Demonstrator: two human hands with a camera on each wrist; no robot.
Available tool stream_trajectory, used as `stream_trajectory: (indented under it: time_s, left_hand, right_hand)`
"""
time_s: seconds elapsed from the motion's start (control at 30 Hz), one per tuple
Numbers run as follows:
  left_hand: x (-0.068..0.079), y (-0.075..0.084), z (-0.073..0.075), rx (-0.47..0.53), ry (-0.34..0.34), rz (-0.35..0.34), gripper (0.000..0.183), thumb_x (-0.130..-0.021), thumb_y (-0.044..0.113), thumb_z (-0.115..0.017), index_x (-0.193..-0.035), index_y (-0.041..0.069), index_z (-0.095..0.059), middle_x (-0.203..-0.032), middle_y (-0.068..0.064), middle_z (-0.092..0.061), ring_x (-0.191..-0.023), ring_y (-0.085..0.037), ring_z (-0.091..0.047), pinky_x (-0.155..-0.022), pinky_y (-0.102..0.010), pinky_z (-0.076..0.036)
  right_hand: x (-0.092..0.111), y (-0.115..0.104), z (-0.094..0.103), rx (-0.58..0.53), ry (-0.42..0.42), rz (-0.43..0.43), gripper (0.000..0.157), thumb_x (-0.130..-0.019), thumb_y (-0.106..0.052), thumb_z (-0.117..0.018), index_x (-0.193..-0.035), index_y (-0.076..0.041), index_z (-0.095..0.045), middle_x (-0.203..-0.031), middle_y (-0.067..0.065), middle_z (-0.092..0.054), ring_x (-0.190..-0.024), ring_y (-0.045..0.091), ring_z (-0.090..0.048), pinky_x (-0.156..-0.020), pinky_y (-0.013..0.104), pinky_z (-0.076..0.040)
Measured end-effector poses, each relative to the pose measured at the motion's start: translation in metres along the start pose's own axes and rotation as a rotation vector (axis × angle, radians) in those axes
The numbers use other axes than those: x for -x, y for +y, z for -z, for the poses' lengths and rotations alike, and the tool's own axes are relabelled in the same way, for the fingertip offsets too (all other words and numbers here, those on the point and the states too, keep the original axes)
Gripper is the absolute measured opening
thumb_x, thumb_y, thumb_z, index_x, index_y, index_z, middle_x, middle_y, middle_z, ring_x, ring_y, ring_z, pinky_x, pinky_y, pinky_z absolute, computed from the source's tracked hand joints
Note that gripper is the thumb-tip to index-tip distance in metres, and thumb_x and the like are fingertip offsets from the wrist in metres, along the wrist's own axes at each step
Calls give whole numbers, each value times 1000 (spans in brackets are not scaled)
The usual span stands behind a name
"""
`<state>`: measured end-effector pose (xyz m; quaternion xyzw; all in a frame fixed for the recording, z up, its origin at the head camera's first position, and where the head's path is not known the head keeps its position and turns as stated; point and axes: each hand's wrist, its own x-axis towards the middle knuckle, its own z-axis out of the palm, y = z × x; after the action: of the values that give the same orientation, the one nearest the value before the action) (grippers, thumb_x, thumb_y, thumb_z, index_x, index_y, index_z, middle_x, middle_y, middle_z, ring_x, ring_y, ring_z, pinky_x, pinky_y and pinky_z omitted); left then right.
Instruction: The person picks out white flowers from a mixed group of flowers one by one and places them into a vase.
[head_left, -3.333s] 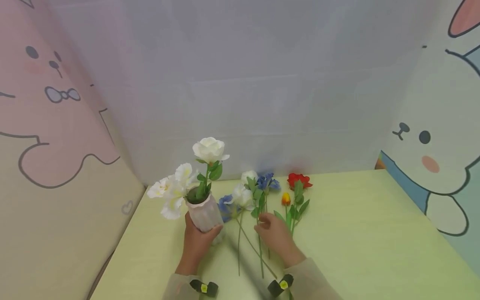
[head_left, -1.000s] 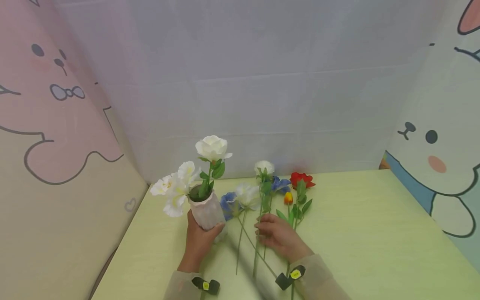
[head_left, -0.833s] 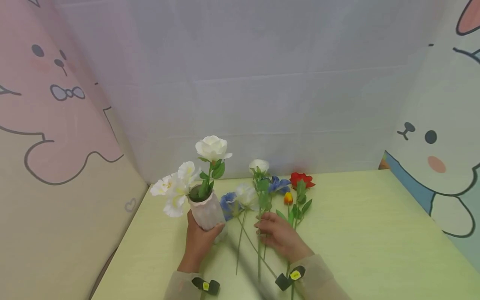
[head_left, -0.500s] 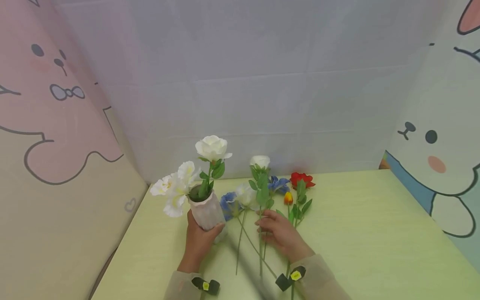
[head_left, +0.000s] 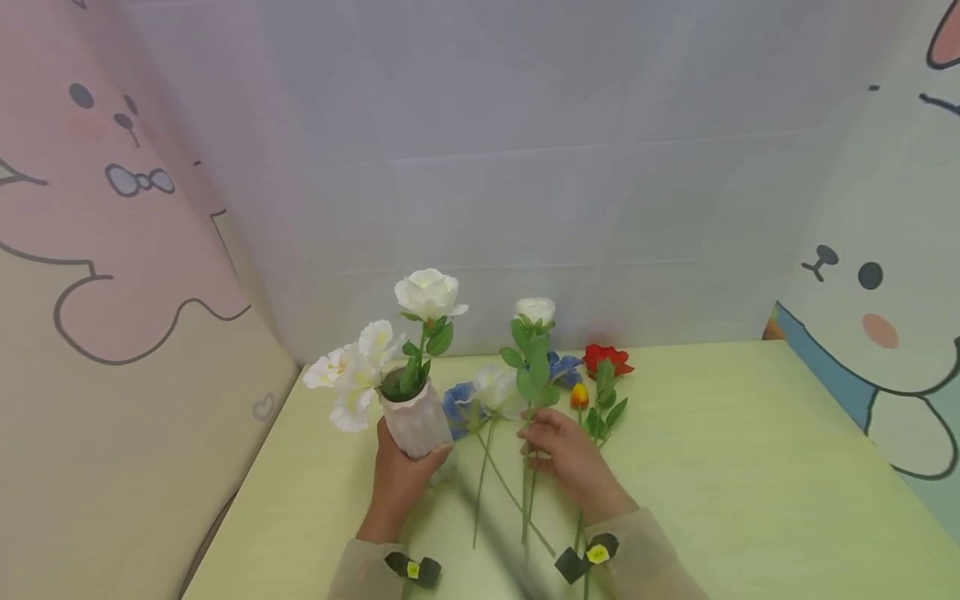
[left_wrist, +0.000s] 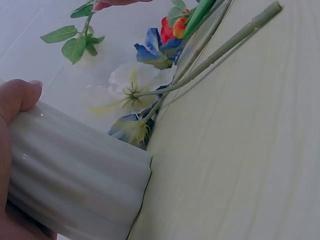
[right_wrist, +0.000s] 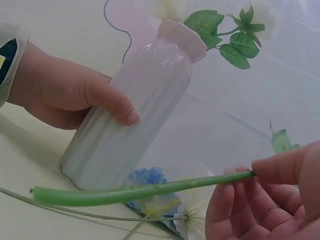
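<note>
Now that the loose white rose (head_left: 536, 311) has risen above your right fingers (right_wrist: 220, 212), which pinch its stem (right_wrist: 125, 194), it seems free of the flowers (head_left: 497, 390) beside them, while your left fingers (right_wrist: 119, 107) grip the tilted vase (head_left: 418, 423).

Yellow-green tabletop (head_left: 750, 450), plain pale back wall (head_left: 480, 192), pink cartoon animal (head_left: 161, 246) at left, white cartoon animal (head_left: 911, 292) at right

In the head view, the left hand (head_left: 401, 483) curled at seven o'clock, thumb (head_left: 435, 459) toward two; the right hand (head_left: 573, 462) pinched at five, fingers (head_left: 542, 433) toward ten.
</note>
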<state>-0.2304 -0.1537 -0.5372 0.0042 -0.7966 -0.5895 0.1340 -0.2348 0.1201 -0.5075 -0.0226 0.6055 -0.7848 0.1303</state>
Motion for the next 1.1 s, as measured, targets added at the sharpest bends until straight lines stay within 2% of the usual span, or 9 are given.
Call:
stream_trajectory:
  time_s: [0.1, 0.43, 0.7, 0.93, 1.1]
  left_hand:
    - [0, 1, 0, 5, -2, 0, 95, -76, 16, -92, -148, 13, -31, -121, -14, -60, -105, -28, -60, -90, -49, -48]
    - [-1, 0, -1, 16, -5, 12, 95, -76, 15, -93, -148, 14, -31, -123, -14, -60, -107, -28, -60, -92, -49, -48]
    - [0, 0, 0, -1, 7, 17, 95, -76, 15, -93, -148, 14, -31, -122, -15, -59, -105, -29, -59, -91, -49, -48]
    - [0, 1, 0, -6, 6, 14, 97, -75, 14, -93, -149, 14, -30, -124, -15, -58, -107, -29, -59, -91, -49, -48]
    - [0, 3, -1, -1, 4, 2, 98, -75, 11, -92, -150, 13, -29, -124, -15, -58, -107, -29, -59, -91, -49, -48]
  right_hand:
    - [3, -6, -1, -26, 22, 10, 17, -100, -6, -64, -117, -4, -62, -101, 4, -65, -87, 16, -60, -77, 33, -55]
    - [8, -19, -2, -70, 51, 46, 14, -99, -2, -64, -108, -12, -61, -95, 0, -62, -83, 13, -60, -72, 31, -55]
    - [12, -28, -6, -74, 75, 65, 15, -97, 1, -64, -106, -9, -60, -106, 2, -63, -86, 15, -59, -72, 32, -55]
    - [15, -33, -8, -78, 68, 83, 15, -97, 2, -64, -108, -6, -58, -107, 5, -61, -86, 16, -61, -72, 32, -55]
    - [18, -35, -9, -46, 74, 111, 16, -97, 3, -64, -111, -2, -57, -116, 5, -62, -86, 17, -62, -73, 32, -56]
